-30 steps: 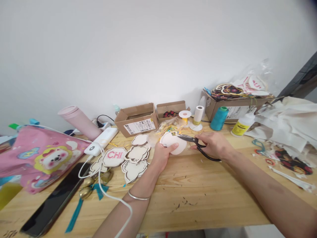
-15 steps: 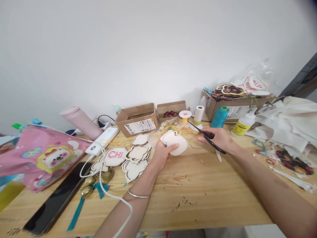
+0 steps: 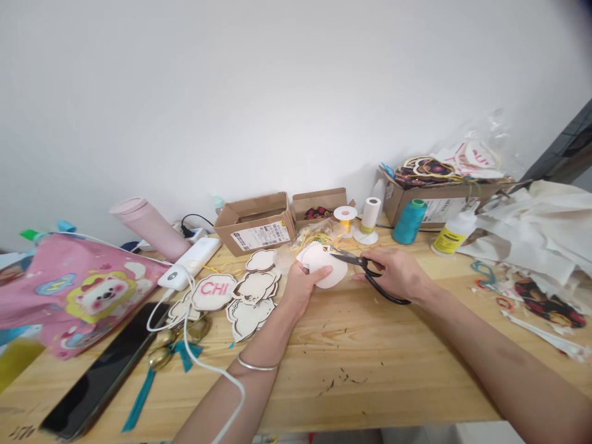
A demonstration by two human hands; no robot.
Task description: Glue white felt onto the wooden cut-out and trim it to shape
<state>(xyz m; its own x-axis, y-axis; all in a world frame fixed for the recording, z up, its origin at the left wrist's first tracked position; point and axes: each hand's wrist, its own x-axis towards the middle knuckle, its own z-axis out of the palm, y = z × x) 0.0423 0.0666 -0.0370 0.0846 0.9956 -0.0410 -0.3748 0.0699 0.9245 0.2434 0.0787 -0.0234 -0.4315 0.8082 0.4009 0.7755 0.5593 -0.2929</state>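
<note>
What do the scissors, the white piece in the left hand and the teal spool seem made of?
Scissors: grey blades with a dull sheen, likely metal; smooth black handles, probably plastic.
White piece: thin, matte; paper or fabric, unclear which.
Teal spool: apparently wound thread, slightly glossy; smooth green top looks plastic.

From my remote seat I see plain white across the rounded, flat white sheet (image 3: pixel 329 275), and grey blades with black loops on the metal scissors (image 3: pixel 358 260). Pink "CHI" lettering marks a cream, dark-edged, cloud-shaped plaque (image 3: pixel 208 302). The soft pink bag (image 3: pixel 108 290) carries a yellow-maned white cartoon animal. I also get a green-topped teal thread cone (image 3: pixel 409 223) and a streaky-grained, honey-coloured wooden tabletop (image 3: pixel 305 382).
</note>
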